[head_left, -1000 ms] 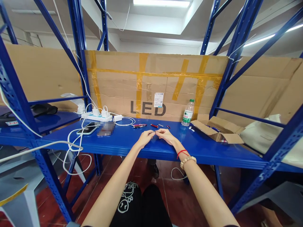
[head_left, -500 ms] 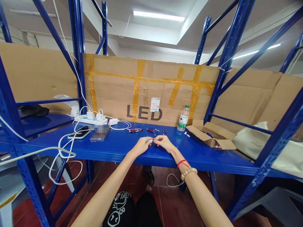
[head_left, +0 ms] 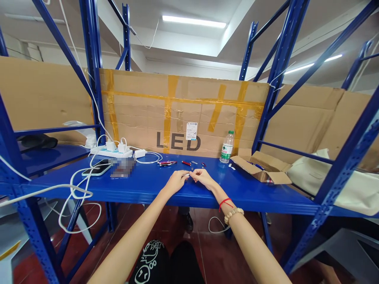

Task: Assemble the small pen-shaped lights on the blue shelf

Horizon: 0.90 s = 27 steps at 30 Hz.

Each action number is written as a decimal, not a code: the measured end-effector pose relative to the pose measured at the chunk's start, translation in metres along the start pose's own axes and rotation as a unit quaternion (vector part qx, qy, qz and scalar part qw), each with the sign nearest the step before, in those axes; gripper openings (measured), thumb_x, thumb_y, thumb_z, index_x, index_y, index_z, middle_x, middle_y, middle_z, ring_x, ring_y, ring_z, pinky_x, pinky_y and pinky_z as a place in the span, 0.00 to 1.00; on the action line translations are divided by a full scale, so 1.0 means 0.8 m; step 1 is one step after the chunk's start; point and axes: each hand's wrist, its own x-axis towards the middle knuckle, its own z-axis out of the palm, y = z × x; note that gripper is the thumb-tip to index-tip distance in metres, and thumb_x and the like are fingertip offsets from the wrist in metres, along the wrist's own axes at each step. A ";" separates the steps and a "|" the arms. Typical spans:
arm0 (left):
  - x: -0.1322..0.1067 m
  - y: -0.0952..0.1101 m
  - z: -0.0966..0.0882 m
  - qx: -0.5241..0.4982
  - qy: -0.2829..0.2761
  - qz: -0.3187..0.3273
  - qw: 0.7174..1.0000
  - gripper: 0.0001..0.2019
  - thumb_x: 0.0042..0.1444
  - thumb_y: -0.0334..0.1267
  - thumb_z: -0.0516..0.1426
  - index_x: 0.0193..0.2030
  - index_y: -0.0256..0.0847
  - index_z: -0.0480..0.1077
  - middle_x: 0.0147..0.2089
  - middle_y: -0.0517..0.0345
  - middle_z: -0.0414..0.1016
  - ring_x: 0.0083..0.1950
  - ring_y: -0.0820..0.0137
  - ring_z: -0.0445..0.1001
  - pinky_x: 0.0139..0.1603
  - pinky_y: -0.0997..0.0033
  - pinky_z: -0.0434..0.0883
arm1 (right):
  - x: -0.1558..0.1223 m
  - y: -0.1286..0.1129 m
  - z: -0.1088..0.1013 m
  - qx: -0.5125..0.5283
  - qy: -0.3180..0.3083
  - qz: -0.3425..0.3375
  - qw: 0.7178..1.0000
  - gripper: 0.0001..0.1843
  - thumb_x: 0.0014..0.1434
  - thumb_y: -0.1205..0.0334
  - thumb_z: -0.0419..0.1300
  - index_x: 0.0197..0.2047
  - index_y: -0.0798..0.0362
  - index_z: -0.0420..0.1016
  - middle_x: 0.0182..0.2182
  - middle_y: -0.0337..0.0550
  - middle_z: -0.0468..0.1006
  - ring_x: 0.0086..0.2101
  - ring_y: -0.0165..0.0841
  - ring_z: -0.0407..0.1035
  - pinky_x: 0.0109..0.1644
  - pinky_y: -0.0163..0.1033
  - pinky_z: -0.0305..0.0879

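One small white piece (head_left: 186, 174), left hand (head_left: 176, 181) pinching it, right hand (head_left: 204, 178) beside, hold unclear

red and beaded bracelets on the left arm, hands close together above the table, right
Wrong arm: in the head view, the right arm wears the red string bracelet and beaded bracelet. Left hand and right hand are close together above the blue table.

White power strip (head_left: 103, 152) sitting at the back left corner of the blue desk (head_left: 142, 184), phone (head_left: 98, 169) lying in front under looping white cable (head_left: 71, 185), bottle (head_left: 226, 150) standing by the back edge, taped cardboard (head_left: 142, 112) rising behind, pale bag (head_left: 308, 172) slumping at the right end.
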 end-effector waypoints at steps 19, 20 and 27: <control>0.010 0.014 0.001 0.087 -0.020 -0.114 0.990 0.16 0.60 0.41 0.42 0.45 0.46 0.68 0.31 0.59 0.74 0.36 0.69 0.72 0.37 0.72 0.65 | 0.009 0.004 -0.003 0.091 0.071 0.035 0.993 0.20 0.36 0.50 0.68 0.29 0.56 0.74 0.18 0.33 0.68 0.20 0.22 0.59 0.21 0.29 0.57; 0.010 0.014 0.001 0.088 -0.022 -0.114 0.989 0.16 0.60 0.41 0.42 0.46 0.46 0.67 0.31 0.59 0.74 0.36 0.69 0.72 0.38 0.72 0.65 | 0.008 0.004 -0.004 0.099 0.071 0.032 0.992 0.20 0.35 0.52 0.69 0.31 0.55 0.75 0.20 0.35 0.69 0.21 0.22 0.60 0.22 0.29 0.57; 0.012 0.004 0.003 0.065 -0.027 -0.098 0.993 0.15 0.60 0.40 0.41 0.46 0.45 0.66 0.30 0.60 0.73 0.34 0.70 0.71 0.38 0.72 0.65 | 0.007 0.006 -0.008 0.120 0.039 0.039 0.991 0.19 0.33 0.56 0.70 0.31 0.56 0.78 0.25 0.38 0.73 0.25 0.22 0.61 0.24 0.28 0.57</control>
